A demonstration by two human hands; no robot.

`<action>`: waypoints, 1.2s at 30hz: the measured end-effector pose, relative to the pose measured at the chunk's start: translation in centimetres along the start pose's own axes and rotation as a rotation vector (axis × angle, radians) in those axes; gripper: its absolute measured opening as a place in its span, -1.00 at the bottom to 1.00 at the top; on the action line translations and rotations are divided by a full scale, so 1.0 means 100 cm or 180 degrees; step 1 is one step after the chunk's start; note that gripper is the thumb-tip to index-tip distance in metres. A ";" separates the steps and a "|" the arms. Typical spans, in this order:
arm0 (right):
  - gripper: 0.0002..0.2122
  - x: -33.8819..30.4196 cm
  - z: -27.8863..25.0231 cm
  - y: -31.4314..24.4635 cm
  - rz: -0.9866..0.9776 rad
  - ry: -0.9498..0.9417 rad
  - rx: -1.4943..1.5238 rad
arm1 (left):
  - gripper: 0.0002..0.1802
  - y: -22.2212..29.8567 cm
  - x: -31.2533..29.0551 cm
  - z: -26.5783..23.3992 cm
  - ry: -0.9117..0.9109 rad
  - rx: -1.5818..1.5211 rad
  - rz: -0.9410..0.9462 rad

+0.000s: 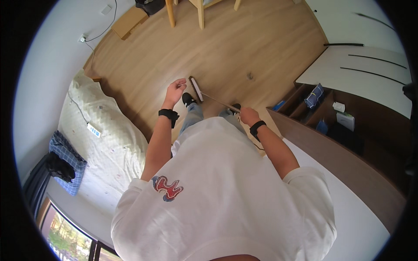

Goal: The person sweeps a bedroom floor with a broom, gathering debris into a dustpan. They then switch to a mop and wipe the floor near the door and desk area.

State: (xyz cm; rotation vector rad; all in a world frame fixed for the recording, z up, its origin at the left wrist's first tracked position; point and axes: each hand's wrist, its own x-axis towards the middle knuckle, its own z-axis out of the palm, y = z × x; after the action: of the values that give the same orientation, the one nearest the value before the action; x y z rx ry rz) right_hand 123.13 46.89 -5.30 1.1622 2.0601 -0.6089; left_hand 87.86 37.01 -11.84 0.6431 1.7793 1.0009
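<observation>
Beside the left shoe [189, 100], the broom [196, 88] has its head down at the floor [217, 52], its handle slanting back to the right hand [249, 115], which is wrapped around it. The left hand [175, 92] hangs apart from the handle — fingers partly curled, though I cannot tell whether they hold anything. Ahead lies a grey clump [249, 76]. Leftward, a bed [119, 148] bears a power strip [94, 130]; rightward, a shelf [300, 135] holds a blue bundle [314, 95].
</observation>
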 end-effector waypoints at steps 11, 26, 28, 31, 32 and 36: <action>-0.78 0.000 0.029 0.096 0.0033 0.0047 0.0173 | -0.62 0.029 -0.015 0.060 0.0109 -0.0031 0.0140; -0.75 0.011 0.027 0.304 0.0284 -0.0042 0.0231 | -0.62 0.063 -0.047 0.239 0.0005 0.0363 -0.0035; -0.76 0.010 0.021 0.320 0.0339 -0.0026 0.0269 | -0.61 0.079 -0.042 0.271 -0.0231 0.0358 0.0149; -0.77 0.013 0.007 0.346 0.0478 0.0136 0.0289 | -0.60 0.105 -0.026 0.317 -0.0497 0.0549 0.0347; -0.78 0.019 0.009 0.356 0.0492 0.0122 0.0197 | -0.59 0.118 -0.025 0.329 -0.0586 0.0683 0.0378; -0.79 0.014 -0.014 0.370 0.0725 0.0219 0.0225 | -0.59 0.147 -0.024 0.355 -0.0722 0.0830 0.0460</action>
State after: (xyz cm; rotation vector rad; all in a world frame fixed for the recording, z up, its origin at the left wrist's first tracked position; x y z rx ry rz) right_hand 154.30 66.77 -7.82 1.4530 1.9392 -0.5408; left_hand 121.18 55.13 -5.38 1.0197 1.6920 0.7607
